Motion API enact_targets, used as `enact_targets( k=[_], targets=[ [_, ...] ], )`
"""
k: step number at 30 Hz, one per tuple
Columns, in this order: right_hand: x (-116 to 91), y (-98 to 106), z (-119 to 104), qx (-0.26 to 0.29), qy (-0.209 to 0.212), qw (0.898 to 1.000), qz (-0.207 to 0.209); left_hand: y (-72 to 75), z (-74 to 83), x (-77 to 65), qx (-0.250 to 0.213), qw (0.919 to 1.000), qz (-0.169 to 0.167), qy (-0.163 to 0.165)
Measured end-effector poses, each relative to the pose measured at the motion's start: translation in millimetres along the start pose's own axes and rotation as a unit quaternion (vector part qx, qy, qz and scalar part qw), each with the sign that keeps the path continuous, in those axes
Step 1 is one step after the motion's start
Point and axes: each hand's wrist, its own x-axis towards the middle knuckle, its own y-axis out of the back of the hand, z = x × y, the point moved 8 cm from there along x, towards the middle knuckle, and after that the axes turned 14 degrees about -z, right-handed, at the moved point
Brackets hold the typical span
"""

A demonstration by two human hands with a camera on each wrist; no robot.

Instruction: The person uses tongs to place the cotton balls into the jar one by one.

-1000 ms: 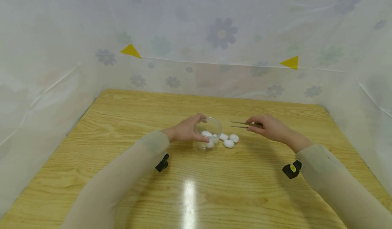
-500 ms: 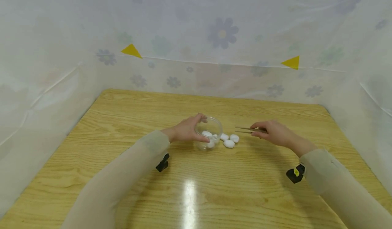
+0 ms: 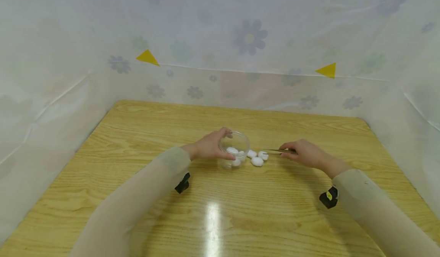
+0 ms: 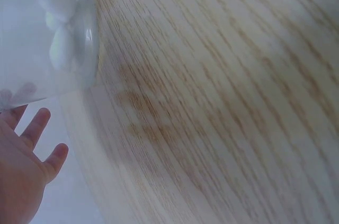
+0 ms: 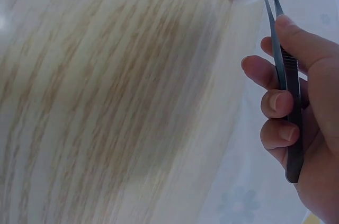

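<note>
My left hand (image 3: 209,145) grips a clear round jar (image 3: 237,135) around its side, thumb at the near side. White cotton balls (image 3: 232,150) lie inside it; the left wrist view shows them through the jar wall (image 4: 21,38). Just right of the jar, three more white balls sit on the table: a left one (image 3: 252,154), a near one (image 3: 257,162) and a right one (image 3: 264,155). My right hand (image 3: 306,154) pinches metal tweezers (image 5: 288,81), pointing left. Their tips are parted and appear at the right ball; whether they touch it I cannot tell.
The wood-grain table (image 3: 192,219) runs back to a white flowered curtain (image 3: 206,28), which also hangs at both sides. Two yellow triangles, left (image 3: 148,57) and right (image 3: 327,70), are on the back curtain.
My right hand with the tweezers first shifted right and nearer to me, then came lower and slightly left, bringing the tips to the right ball. The left hand and jar stayed put.
</note>
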Motion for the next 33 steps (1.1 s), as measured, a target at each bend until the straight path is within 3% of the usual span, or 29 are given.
enact_targets(
  k=[21, 33],
  targets=[
    [7.3, -11.3, 7.4, -0.045, -0.032, 0.998, -0.040, 0.3, -0.2, 0.6, 0.004, 1.0000, 0.002, -0.002],
    [5.0, -9.6, 5.8, -0.031, -0.014, 0.999, -0.030, 0.7, -0.1, 0.5, 0.005, 1.0000, 0.003, 0.000]
  ],
)
